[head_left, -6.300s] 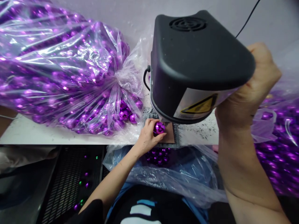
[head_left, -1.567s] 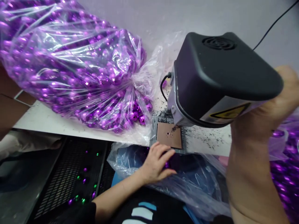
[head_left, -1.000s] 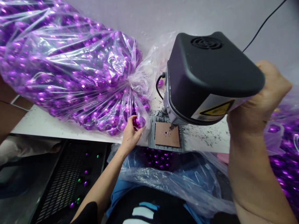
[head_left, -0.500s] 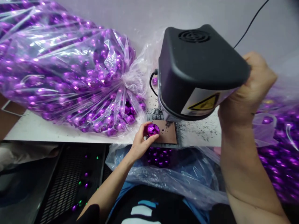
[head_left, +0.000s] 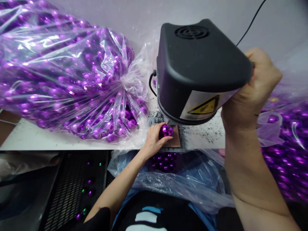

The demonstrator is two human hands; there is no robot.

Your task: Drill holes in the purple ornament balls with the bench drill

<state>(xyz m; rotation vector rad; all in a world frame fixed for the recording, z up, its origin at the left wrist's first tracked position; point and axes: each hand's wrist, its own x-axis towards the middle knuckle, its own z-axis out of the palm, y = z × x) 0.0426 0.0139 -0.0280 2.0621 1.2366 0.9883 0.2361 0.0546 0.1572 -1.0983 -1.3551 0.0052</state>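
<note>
A shiny purple faceted ball (head_left: 167,130) is pinched between the thumb and fingers of my left hand (head_left: 155,138). It sits over the small brown board (head_left: 173,141), right under the lower end of a bulky black machine (head_left: 202,64) with a yellow warning label. The machine's head hides what meets the top of the ball. My right hand (head_left: 261,72) is closed at the right side of this machine, its fingers wrapped out of sight behind the housing, so the exact grip is hidden.
A tied clear bag (head_left: 72,73) of purple balls fills the left of the white table (head_left: 29,136). More purple balls (head_left: 286,157) lie in plastic at the right. An opened plastic bag (head_left: 183,183) with purple balls hangs below the table edge. Dark shavings (head_left: 207,131) litter the tabletop.
My left hand has moved right with the purple ball, from the left edge of the brown board to under the machine. My right hand keeps its grip; the whole view has shifted slightly.
</note>
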